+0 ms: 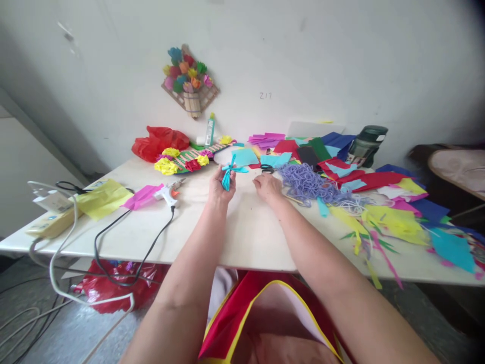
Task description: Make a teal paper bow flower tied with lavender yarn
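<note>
My left hand is closed around a turquoise pleated paper piece that stands up from the fist, with a thin strip trailing to the right. My right hand rests on the white table just right of it, fingers curled near black-handled scissors; whether it holds anything is hidden. A pile of lilac yarn lies beside the right hand.
A white glue gun with a black cord lies at the left, near pink and yellow paper. Coloured paper sheets and scraps cover the right side. A red bag, glue bottle, paper flowers and dark flask stand by the wall.
</note>
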